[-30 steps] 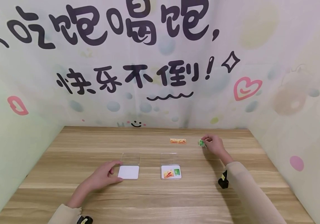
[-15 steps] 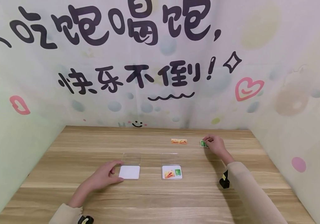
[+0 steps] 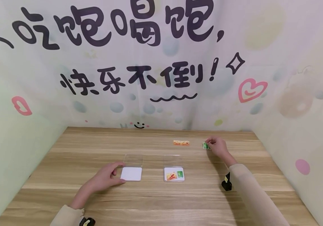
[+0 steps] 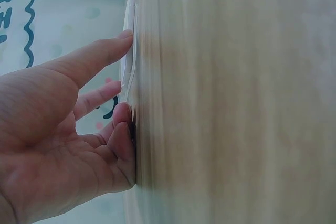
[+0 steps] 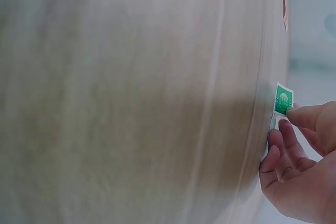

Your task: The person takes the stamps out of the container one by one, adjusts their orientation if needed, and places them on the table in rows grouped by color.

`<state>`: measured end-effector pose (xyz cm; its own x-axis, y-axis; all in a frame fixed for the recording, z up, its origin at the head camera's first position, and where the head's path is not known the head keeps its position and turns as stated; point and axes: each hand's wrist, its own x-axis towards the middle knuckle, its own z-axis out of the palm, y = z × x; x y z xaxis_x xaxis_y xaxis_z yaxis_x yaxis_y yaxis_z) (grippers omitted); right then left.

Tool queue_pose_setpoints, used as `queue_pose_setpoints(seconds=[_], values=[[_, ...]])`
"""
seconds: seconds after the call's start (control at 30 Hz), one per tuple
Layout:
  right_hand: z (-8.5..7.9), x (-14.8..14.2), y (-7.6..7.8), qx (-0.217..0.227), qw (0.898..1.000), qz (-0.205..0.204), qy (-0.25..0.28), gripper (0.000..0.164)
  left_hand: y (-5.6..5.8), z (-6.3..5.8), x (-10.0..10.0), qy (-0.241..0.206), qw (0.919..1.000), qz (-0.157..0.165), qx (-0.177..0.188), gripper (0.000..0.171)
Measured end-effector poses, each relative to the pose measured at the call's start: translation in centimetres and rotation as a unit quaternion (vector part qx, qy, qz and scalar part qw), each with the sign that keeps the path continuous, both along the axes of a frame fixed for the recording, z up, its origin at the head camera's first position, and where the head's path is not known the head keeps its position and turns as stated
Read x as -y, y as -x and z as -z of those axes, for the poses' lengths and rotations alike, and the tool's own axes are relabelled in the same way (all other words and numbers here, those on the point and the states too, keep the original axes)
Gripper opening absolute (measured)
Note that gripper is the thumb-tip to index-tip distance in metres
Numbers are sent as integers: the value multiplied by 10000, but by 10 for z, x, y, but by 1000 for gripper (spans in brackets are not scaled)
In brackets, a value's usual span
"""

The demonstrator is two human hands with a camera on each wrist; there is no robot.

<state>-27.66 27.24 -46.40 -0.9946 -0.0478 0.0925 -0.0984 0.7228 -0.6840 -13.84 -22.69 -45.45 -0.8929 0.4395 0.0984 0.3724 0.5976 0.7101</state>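
In the right wrist view my right hand (image 5: 302, 161) pinches a small green stamp (image 5: 284, 99) between thumb and finger, at the table's far right. The stamp has a white border and stands tilted, with a pale green edge showing just below it. My left hand (image 3: 107, 176) rests at the left side of a hinged clear case with a white base (image 3: 131, 174). Its thumb touches the front left corner, and a finger lies by the raised lid (image 3: 133, 160). The left wrist view shows the thumb tip on the case's edge (image 4: 129, 51).
A second clear case (image 3: 174, 179) lies to the right with its lid folded back, holding an orange picture piece (image 3: 171, 176) and a green stamp (image 3: 180, 174). Farther back lies an orange strip (image 3: 181, 142). A printed cloth (image 3: 139, 110) hangs behind the wooden table (image 3: 150, 204).
The head view has shifted slightly, moving everything a little to the right. My right fingers have stayed at the green stamp, less of which shows now. My left hand stays at the case.
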Motion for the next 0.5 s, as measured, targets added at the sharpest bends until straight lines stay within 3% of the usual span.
queue_pose_setpoints(seconds=[0.5], values=[[2, 2, 1, 67, 10000, -31, -64, 12, 2, 3, 2, 48, 10000, -40, 14, 60]])
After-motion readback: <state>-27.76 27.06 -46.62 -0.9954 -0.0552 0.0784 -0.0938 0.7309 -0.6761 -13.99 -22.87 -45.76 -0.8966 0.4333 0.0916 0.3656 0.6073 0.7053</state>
